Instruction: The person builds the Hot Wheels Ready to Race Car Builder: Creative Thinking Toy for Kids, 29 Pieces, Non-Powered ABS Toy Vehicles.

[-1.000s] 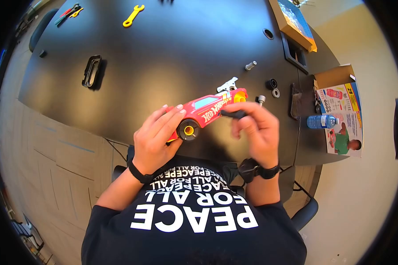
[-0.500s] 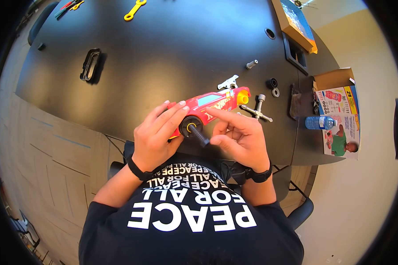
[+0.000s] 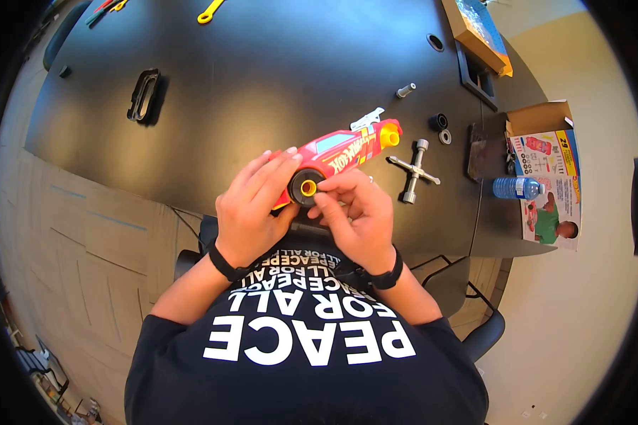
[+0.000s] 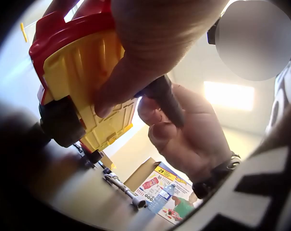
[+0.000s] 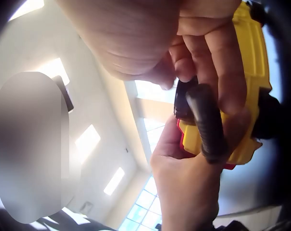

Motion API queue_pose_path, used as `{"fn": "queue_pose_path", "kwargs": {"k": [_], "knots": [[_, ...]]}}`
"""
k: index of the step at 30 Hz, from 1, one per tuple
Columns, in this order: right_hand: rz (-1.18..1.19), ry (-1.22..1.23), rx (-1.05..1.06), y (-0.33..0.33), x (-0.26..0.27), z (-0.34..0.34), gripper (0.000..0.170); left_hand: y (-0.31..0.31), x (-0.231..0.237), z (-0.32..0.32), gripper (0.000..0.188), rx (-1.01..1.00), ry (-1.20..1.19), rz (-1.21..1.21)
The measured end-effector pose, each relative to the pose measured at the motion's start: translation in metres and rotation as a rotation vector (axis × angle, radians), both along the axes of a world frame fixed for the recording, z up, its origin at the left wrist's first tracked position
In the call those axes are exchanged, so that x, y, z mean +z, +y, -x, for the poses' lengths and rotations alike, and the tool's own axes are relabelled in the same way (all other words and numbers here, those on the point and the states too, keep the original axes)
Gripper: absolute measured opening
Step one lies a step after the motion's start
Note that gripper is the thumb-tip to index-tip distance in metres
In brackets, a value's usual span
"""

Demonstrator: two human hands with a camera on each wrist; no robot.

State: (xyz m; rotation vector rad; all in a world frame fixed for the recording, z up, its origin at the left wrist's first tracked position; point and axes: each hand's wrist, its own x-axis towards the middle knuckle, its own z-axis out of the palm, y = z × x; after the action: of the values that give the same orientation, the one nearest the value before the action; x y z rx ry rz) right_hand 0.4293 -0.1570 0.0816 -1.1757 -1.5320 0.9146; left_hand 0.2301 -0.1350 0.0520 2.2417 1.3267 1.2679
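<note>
My left hand (image 3: 244,209) grips the nose end of a red toy car (image 3: 340,152), its fingers over the body and its thumb on the yellow underside (image 4: 80,72). A black wheel (image 3: 296,193) with a yellow hub (image 3: 308,188) faces me on the near side. Thumb and index finger of my right hand (image 3: 358,216) pinch this wheel's edge. Below the wheel, between the hands, a dark ribbed bolt (image 5: 207,125) shows blurred; in the left wrist view the bolt (image 4: 167,101) overlaps the right hand.
On the table lie a grey cross wrench (image 3: 415,171), a grey cylindrical piece (image 3: 405,91), black and grey rings (image 3: 439,122), a black frame (image 3: 143,95) and a yellow wrench (image 3: 209,11). Rightward stand a water bottle (image 3: 516,188) and a printed box (image 3: 551,195).
My right hand moved left from over the cross wrench to the wheel. The bolt, first in its fingers, then stuck out of the hub, and is now below the wheel. My left hand kept its grip.
</note>
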Motion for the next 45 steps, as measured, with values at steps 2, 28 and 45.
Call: {"fn": "queue_pose_path", "kwargs": {"k": [2, 28, 45], "knots": [[0.431, 0.577, -0.02, 0.002, -0.008, -0.007, 0.009, 0.001, -0.001, -0.003, 0.071, 0.025, -0.004, 0.023], [-0.177, -0.041, 0.412, 0.018, 0.024, -0.03, 0.031, 0.013, 0.0, -0.004, 0.07, 0.015, -0.004, 0.014], [-0.425, -0.367, 0.156, 0.033, 0.028, -0.028, 0.038, 0.011, -0.002, -0.005, 0.068, 0.0, 0.005, -0.049]]}}
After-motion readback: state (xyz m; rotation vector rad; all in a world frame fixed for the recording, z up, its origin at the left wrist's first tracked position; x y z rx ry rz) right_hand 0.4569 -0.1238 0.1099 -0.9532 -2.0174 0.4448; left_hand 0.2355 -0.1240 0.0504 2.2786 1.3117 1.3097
